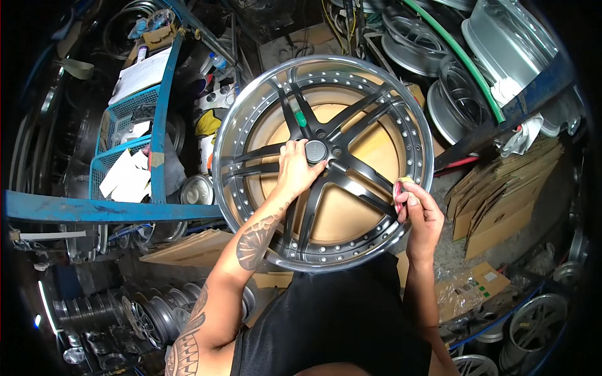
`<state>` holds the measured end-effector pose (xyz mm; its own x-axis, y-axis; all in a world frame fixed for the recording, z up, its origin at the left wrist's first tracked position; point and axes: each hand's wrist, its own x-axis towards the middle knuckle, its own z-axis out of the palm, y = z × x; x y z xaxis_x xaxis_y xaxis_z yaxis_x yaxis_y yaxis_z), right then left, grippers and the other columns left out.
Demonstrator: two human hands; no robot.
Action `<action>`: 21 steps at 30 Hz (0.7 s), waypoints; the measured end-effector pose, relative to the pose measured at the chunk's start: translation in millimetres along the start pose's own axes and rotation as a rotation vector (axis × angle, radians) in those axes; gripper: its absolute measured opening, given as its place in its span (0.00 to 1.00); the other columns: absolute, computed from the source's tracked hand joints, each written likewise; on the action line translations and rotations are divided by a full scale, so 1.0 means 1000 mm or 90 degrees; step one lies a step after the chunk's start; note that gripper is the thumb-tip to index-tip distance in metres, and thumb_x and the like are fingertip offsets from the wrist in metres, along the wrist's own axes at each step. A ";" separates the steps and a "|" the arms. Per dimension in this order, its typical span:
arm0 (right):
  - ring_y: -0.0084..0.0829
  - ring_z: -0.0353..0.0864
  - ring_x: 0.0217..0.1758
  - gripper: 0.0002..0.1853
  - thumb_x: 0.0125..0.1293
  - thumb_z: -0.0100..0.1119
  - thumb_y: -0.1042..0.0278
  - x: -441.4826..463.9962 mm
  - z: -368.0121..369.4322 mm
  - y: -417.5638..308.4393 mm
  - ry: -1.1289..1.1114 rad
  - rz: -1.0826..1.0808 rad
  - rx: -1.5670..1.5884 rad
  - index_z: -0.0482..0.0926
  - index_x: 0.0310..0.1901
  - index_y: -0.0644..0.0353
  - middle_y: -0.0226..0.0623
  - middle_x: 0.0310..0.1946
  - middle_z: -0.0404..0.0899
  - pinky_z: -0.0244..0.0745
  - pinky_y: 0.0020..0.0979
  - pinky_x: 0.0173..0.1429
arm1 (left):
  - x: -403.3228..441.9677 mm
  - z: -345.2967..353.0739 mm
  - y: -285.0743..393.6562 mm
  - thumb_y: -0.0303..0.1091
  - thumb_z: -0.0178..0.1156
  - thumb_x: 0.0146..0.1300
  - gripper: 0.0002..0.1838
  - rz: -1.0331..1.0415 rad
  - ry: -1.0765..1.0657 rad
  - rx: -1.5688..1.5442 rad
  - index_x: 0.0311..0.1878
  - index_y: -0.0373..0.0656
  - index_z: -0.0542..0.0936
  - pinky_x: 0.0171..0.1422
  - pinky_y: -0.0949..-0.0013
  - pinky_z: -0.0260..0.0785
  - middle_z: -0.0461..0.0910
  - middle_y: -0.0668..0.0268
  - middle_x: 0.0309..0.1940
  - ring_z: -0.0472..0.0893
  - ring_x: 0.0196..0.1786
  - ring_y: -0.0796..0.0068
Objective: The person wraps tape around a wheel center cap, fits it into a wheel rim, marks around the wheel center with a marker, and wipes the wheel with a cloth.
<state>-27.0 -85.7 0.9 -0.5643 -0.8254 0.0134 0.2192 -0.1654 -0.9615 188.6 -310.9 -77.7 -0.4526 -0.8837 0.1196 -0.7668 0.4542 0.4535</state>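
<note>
A large wheel rim [323, 262] with a polished lip, dark double spokes and small bolts lies face up in front of my body. At its hub, my left hand [297, 167] grips the round dark centre cap [316, 151] between thumb and fingers. Over the rim's right side, my right hand [420, 210] pinches a small round roll of tape [398, 190], yellowish on top with a red inner side. Something green [301, 119] sits on an upper spoke. Tan cardboard [332, 219] shows through the gaps between the spokes.
A blue metal rack [113, 207] with blue baskets [128, 109] and papers stands at left. Flattened cardboard boxes [501, 194] lean at right. More wheel rims [461, 100] are stacked upper right, beside a green hose [464, 56]. Several rims [150, 316] stand lower left.
</note>
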 end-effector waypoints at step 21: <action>0.16 0.76 0.33 0.14 0.79 0.57 0.75 0.003 0.005 0.003 -0.014 0.003 -0.020 0.83 0.60 0.68 0.36 0.43 0.87 0.72 0.18 0.39 | 0.016 -0.029 0.002 0.47 0.83 0.49 0.45 0.033 -0.116 0.017 0.68 0.35 0.78 0.61 0.50 0.76 0.80 0.44 0.49 0.82 0.56 0.43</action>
<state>-24.0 -91.0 -1.1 -0.5456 -0.8379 0.0151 0.1962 -0.1453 -0.9697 192.8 -327.1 -49.2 -0.5650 -0.8248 -0.0215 -0.7512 0.5035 0.4267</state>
